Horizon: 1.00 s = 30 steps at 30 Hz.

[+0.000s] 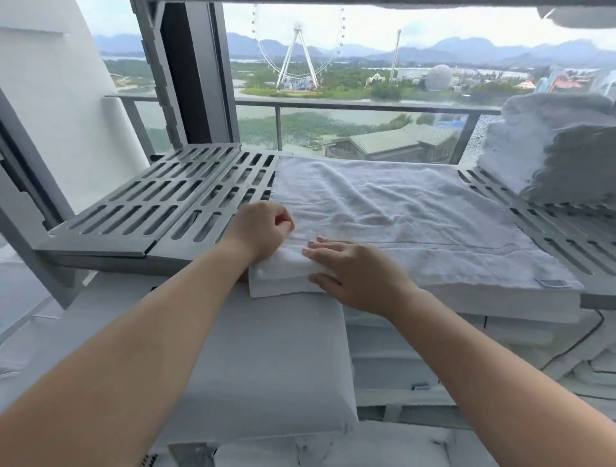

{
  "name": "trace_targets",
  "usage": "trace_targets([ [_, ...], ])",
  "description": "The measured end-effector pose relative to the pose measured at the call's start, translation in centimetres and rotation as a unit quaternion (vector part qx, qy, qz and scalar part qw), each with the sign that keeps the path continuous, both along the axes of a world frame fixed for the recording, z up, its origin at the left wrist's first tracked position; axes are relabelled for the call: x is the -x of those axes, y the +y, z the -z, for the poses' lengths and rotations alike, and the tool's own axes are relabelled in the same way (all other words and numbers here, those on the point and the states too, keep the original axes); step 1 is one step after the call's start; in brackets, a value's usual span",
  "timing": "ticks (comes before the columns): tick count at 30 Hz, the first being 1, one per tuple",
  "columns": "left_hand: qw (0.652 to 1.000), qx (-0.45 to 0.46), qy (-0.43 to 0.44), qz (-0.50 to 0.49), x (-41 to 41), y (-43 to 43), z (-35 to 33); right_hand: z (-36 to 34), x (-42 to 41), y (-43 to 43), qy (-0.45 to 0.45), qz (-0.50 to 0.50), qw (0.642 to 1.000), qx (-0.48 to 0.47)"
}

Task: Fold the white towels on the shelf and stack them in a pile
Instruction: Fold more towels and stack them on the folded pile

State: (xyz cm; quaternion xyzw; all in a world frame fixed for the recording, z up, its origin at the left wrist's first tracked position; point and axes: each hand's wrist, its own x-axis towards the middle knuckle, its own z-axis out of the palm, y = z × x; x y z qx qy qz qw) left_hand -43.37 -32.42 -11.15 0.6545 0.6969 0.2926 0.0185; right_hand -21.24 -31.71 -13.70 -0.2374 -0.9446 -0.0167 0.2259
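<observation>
A white towel (400,210) lies spread over the middle of the grey slotted shelf (160,196), its near left corner hanging a little over the front edge. My left hand (263,226) pinches the towel's left edge with curled fingers. Beside it my right hand (350,270) lies flat on the near left corner with its fingers straight. A stack of folded white towels (550,150) stands at the shelf's far right.
A window with a balcony railing (366,106) is right behind the shelf. Another shelf (333,2) runs overhead. Below the front edge lie a white pillow (266,366) and more white linen (500,333). The shelf's left half is bare slots.
</observation>
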Motion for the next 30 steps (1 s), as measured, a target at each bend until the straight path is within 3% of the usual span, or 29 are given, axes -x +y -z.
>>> trace_targets([
  [10,0.975,0.066,0.19,-0.095,-2.4,2.0,-0.4,1.1,-1.9,-2.0,0.077,-0.001,0.997,-0.014],
  [17,0.976,0.101,0.169,-0.09,-2.9,0.9,-1.1,-0.5,-0.2,-3.5,0.131,0.066,0.986,-0.082],
  [20,0.972,0.105,0.186,-0.092,-2.8,0.2,-1.5,-0.6,-0.2,-4.3,0.079,0.095,0.989,-0.079],
  [22,0.959,0.103,0.237,-0.121,-3.1,-0.1,-1.8,0.0,-1.0,-4.6,0.01,0.062,0.995,-0.08],
  [24,0.951,0.058,0.27,-0.141,-4.1,-0.3,-2.1,0.1,-2.5,-4.6,0.006,0.042,0.998,-0.049],
  [27,0.978,-0.028,0.19,-0.08,-6.6,-0.3,-1.7,-0.1,-5.2,-4.1,0.072,0.073,0.994,-0.02],
  [30,0.996,-0.026,0.083,0.036,-10.0,-0.4,-1.3,0.3,-8.6,-3.0,0.107,0.145,0.983,-0.03],
])
